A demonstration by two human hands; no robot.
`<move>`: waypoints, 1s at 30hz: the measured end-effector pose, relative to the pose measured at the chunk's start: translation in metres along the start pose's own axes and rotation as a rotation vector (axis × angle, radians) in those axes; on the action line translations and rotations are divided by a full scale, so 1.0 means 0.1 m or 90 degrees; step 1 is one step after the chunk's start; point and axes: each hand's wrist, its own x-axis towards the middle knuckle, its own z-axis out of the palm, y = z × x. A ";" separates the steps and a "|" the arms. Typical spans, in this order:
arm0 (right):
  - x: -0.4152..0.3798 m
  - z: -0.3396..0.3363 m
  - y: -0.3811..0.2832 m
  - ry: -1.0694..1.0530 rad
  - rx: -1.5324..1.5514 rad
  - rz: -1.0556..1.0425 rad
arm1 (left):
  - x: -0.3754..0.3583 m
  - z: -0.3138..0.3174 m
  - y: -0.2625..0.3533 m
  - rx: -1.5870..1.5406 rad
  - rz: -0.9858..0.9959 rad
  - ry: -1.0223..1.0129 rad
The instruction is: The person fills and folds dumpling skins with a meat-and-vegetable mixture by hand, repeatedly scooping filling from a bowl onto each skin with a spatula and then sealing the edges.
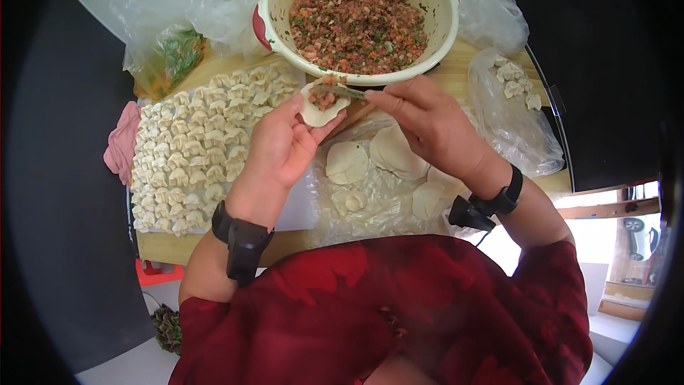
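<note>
My left hand cups a round dumpling wrapper just below the bowl's near rim. A lump of minced filling sits on that wrapper. Between the fingers of my right hand is a flat metal utensil, its tip against the filling; the exact shape of the tip is hidden. Beyond both hands stands a large cream bowl of chopped meat and vegetable filling. Flat dough wrappers lie on plastic below my right hand, near a lone folded dumpling.
Rows of folded dumplings cover a white sheet on the left. A pink cloth lies beside them. Plastic bags stand behind, one with greens inside. On the right, another bag lies under several dough pieces.
</note>
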 end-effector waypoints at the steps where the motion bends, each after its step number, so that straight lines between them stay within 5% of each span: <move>1: -0.02 0.01 -0.03 -0.008 -0.018 -0.014 | -0.03 0.02 0.01 -0.005 0.000 0.028; 6: 0.04 -0.05 -0.03 0.061 0.002 0.010 | -0.05 0.07 0.12 0.026 0.027 -0.022; 8: 0.14 -0.12 -0.03 0.137 0.114 0.121 | 0.02 0.14 0.16 0.015 0.050 -0.046; 17: 0.25 -0.09 0.21 0.120 0.222 0.205 | 0.28 0.35 0.17 0.031 0.021 -0.087; 21: 0.24 -0.05 0.36 0.145 0.194 0.205 | 0.36 0.39 0.13 0.009 0.035 -0.079; 24: 0.28 -0.13 0.40 0.146 -0.003 0.272 | 0.42 0.41 0.12 0.003 0.052 -0.060; 30: 0.30 -0.09 0.30 0.171 0.194 0.294 | 0.48 0.40 0.14 -0.005 0.070 -0.073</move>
